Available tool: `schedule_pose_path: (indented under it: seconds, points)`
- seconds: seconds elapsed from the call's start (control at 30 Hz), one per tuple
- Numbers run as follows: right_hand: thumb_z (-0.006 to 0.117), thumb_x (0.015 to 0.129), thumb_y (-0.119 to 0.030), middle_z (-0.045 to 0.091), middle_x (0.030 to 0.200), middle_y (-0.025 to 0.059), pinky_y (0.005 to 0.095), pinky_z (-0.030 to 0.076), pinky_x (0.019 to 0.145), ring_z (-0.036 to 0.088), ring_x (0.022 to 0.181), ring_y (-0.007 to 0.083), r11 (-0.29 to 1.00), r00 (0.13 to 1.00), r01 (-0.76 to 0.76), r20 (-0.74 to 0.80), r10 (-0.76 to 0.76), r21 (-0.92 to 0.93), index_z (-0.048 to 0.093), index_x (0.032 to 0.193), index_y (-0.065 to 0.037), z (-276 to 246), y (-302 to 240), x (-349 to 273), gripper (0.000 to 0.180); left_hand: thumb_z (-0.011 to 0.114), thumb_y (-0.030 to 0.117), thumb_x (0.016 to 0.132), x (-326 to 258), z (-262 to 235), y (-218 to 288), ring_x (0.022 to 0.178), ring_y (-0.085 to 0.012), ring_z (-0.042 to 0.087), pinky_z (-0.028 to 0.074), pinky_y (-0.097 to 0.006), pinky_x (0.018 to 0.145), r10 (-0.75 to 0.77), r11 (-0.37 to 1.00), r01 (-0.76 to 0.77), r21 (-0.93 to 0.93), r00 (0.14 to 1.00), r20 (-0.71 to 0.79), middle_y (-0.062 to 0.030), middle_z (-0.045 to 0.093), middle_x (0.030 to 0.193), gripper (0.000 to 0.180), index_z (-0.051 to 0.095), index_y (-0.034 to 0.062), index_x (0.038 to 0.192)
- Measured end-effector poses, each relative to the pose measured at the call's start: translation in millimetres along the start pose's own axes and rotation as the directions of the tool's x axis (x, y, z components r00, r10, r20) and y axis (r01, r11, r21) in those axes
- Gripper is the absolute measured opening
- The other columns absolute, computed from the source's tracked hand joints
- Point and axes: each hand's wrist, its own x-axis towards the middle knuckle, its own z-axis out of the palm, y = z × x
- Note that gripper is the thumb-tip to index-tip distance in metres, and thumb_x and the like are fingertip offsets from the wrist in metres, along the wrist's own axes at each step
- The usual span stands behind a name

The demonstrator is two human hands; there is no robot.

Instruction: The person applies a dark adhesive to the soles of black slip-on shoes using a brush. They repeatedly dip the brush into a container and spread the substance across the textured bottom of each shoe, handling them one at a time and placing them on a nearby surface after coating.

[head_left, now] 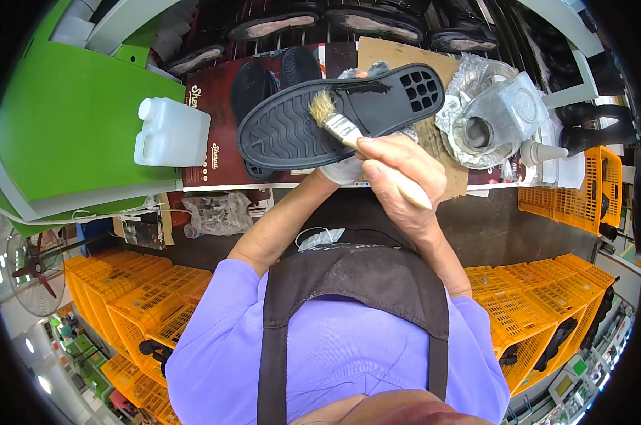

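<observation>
My left hand, in a pale glove, reaches under a black shoe sole and holds it up. Most of that hand is hidden; gloved fingertips show past the sole's far edge. The tread has wavy grooves, and square hollows fill the heel. A dark wet-looking patch lies near the far edge at the middle. In my right hand is a flat paintbrush, gripped by its pale wooden handle, with its bristles on the forepart of the sole. Other black soles lie on the table behind.
A white jug stands at left, by a green cabinet. At right is a cut-open plastic bottle in a crusted tray, beside a nozzle-capped bottle. Black shoes rest on a rack beyond. Orange crates stand behind me.
</observation>
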Motion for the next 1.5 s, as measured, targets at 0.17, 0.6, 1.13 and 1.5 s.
schedule_pose_path:
  seconds: [0.17, 0.6, 1.13, 1.5]
  points:
    - [0.066, 0.076, 0.002, 0.066, 0.084, 0.0142, 0.0263, 0.049, 0.063, 0.062, 0.072, 0.0193, 0.995, 0.994, -0.095, -0.056, 0.096, 0.020, 0.066, 0.093, 0.004, -18, 10, 3, 0.017, 0.076, 0.020, 0.074, -9, 9, 5, 0.116, -0.0142, 0.044, 0.034, -0.031, 0.102, 0.289, 0.724, -0.330, 0.606, 0.943, 0.167, -0.0070, 0.042, 0.126, 0.082, 0.023, 0.0073, 0.134]
    - [0.064, 0.081, 0.000, 0.065, 0.084, 0.0120, 0.0239, 0.046, 0.065, 0.060, 0.072, 0.0141, 0.954, 0.913, -0.272, -0.346, 0.216, -0.124, 0.066, 0.097, 0.004, -43, 28, -1, 0.017, 0.065, 0.028, 0.083, 0, -3, 9, 0.126, -0.0241, 0.034, 0.018, -0.041, 0.109, 0.098, 0.414, -0.276, 0.868, 0.961, 0.259, -0.0058, 0.044, 0.133, 0.047, 0.050, 0.0156, 0.126]
    - [0.067, 0.075, 0.003, 0.066, 0.087, 0.0152, 0.0280, 0.049, 0.065, 0.063, 0.073, 0.0221, 0.998, 0.992, -0.070, -0.103, 0.069, -0.006, 0.065, 0.094, 0.004, 12, 8, -5, 0.020, 0.045, 0.034, 0.093, 5, -12, -20, 0.118, -0.0158, 0.042, 0.028, -0.033, 0.108, 0.048, 0.993, -0.033, -0.111, 0.989, 0.138, -0.0072, 0.043, 0.127, 0.050, 0.030, 0.0062, 0.132]
    - [0.068, 0.072, 0.004, 0.065, 0.082, 0.0133, 0.0278, 0.050, 0.062, 0.063, 0.070, 0.0213, 0.999, 0.999, 0.038, -0.018, -0.038, 0.026, 0.065, 0.093, 0.003, 27, -4, 3, 0.020, 0.038, 0.033, 0.094, 6, -51, -47, 0.120, -0.0182, 0.040, 0.027, -0.034, 0.105, 0.163, 0.956, -0.179, 0.233, 0.983, 0.085, -0.0088, 0.043, 0.126, 0.044, 0.036, 0.0039, 0.127]
